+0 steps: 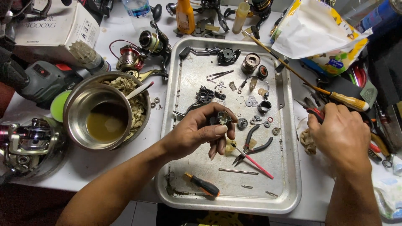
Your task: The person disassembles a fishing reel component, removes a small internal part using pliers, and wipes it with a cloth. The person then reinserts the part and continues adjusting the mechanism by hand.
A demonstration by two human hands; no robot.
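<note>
While parts are sitting loose in the metal tray (289, 167), reel work is going on.
Left hand (201, 129) is pinching a small gear part (223, 118); right hand (341, 132) is clenching around red-handled pliers (315, 113).

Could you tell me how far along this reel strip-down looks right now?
Done: gears, washers and a crank handle lie loose on the metal tray. In hand: the left hand holds a small dark reel part; the right hand reaches among tools beside the tray. Left: nothing looks reassembled.
</note>
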